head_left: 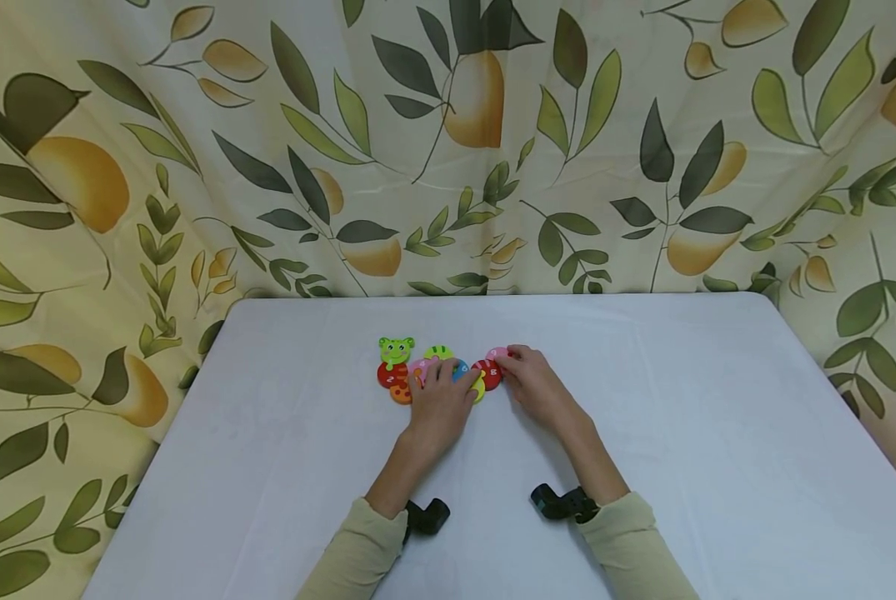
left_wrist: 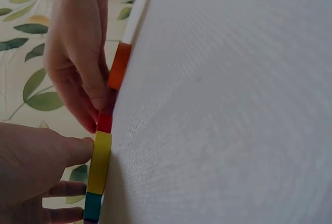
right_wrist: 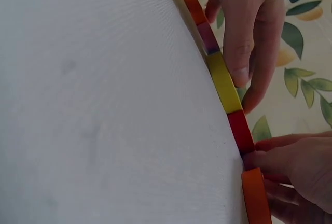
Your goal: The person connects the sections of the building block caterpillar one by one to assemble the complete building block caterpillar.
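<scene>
A row of coloured, numbered caterpillar puzzle pieces lies flat on the table, with a green smiling head (head_left: pixel 396 352) at its left end. My left hand (head_left: pixel 443 403) rests over the middle of the row, its thumb against the edge of a yellow piece (left_wrist: pixel 100 163) and its fingers reaching across the top. At the right end, my right hand (head_left: pixel 539 388) pinches a pink piece (head_left: pixel 497 353) beside a red piece (head_left: pixel 487 375). An orange piece (right_wrist: pixel 256 196) lies by the right hand; in the head view that hand hides it. The hands cover parts of several pieces.
The puzzle lies on a white-covered table (head_left: pixel 282 483), towards its far edge. Behind stands a leaf-and-fruit patterned curtain (head_left: pixel 448 208). Each wrist wears a black camera, the left one (head_left: pixel 428 517) and the right one (head_left: pixel 556 502), just past the pale sleeves.
</scene>
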Motion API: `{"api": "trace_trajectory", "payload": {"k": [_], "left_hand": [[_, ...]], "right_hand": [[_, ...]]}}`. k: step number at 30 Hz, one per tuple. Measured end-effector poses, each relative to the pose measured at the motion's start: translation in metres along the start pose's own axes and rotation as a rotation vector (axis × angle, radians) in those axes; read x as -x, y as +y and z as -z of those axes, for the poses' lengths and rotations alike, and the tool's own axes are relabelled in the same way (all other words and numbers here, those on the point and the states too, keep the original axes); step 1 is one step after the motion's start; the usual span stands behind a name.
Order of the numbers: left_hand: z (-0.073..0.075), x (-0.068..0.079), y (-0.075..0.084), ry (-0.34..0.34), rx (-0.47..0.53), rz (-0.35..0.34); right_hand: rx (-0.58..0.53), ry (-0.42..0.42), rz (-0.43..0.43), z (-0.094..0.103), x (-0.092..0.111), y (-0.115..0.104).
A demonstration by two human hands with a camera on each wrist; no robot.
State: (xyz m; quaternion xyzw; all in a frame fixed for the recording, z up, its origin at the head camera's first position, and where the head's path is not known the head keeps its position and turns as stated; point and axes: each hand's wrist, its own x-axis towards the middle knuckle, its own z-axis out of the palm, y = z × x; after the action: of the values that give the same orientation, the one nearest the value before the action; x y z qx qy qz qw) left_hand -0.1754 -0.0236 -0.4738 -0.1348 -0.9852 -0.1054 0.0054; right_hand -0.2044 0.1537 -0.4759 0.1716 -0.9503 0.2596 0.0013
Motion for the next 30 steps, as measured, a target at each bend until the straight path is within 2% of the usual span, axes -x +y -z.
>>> {"api": "trace_trajectory", "payload": {"k": [9, 13, 17, 20, 24, 30], "left_hand": [[0.002, 0.000, 0.000, -0.015, 0.014, -0.001], [0.001, 0.001, 0.001, -0.030, 0.012, 0.010], [0.001, 0.001, 0.001, -0.039, 0.022, 0.023], [0.001, 0.001, 0.001, -0.035, 0.028, 0.025], [0.001, 0.001, 0.001, -0.032, 0.026, 0.021], [0.001, 0.001, 0.001, -0.037, 0.028, 0.022]], "right_hand": [[-0.057, -0.045, -0.038, 0.004, 0.000, 0.000], [-0.093, -0.128, -0.115, 0.016, 0.002, 0.002], [-0.056, -0.227, -0.217, 0.033, 0.008, 0.007], [-0.027, -0.266, -0.270, 0.044, 0.012, 0.011], [-0.008, -0.273, -0.267, 0.049, 0.015, 0.014], [-0.010, -0.260, -0.250, 0.041, 0.014, 0.012]]}}
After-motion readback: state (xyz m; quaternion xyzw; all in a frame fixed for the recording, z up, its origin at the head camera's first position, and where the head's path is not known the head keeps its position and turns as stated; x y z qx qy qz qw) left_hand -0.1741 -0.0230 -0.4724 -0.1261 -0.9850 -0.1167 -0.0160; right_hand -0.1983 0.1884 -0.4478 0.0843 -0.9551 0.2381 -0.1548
